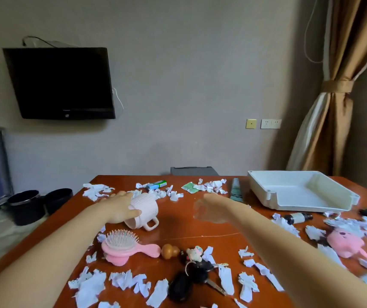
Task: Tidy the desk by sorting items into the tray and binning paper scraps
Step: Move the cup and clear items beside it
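Two hands out | left hand (pixel 120 207) wraps tipped mug (pixel 145 208), likely bound for far-right tray (pixel 293 192) | right hand (pixel 209 211) blurred, grip unreadable | paper scraps (pixel 91 287) wait.

Dim window daylight from right; right hand (pixel 209 208) motion-blurred.

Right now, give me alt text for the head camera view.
The left hand grips a pale mug lying on its side on a desk; the blurred right hand hovers beside it. Paper scraps, a hairbrush and keys lie around; a white tray sits far right.
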The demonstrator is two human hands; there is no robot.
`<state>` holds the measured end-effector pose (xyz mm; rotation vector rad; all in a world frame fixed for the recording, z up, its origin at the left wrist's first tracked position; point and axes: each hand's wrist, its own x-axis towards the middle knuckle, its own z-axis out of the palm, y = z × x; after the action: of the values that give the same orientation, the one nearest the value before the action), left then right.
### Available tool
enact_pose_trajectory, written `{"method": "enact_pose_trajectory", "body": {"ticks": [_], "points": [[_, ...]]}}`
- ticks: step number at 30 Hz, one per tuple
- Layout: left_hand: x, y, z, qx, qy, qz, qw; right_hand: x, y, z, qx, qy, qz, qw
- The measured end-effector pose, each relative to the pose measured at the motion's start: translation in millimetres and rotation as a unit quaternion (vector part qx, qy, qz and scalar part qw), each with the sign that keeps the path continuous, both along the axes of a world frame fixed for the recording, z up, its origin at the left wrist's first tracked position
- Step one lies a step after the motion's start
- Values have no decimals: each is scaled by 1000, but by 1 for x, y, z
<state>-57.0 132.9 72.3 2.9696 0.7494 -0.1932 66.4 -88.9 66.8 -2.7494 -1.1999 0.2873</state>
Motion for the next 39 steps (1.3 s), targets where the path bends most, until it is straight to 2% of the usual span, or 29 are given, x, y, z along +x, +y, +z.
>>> {"method": "enact_pose_trajectory", "body": {"ticks": [3,7,16,19,24,26,29,34,39], "points": [[13,29,-10,-20,8,11,1000,13,40,-16,1,34,-5,999],[24,20,-16,-39,8,1,999,8,50,-30,11,50,0,999],[42,8,-26,-79,18,-17,997,5,84,-50,103,106,27,989],[43,15,-29,-102,11,-17,995,11,85,-55,152,149,23,977],[38,27,-38,-192,-32,-2,981,9,81,-57,239,243,19,940],[35,27,-41,-211,-47,-9,976,8,79,-55,251,250,22,935],[30,24,-44,-230,-70,-19,971,6,77,-49,240,199,34,949],[26,14,-45,-243,-104,-37,964,1,76,-28,182,20,80,980],[24,0,-50,-249,-142,-52,957,-8,72,-20,127,-56,103,985]]}}
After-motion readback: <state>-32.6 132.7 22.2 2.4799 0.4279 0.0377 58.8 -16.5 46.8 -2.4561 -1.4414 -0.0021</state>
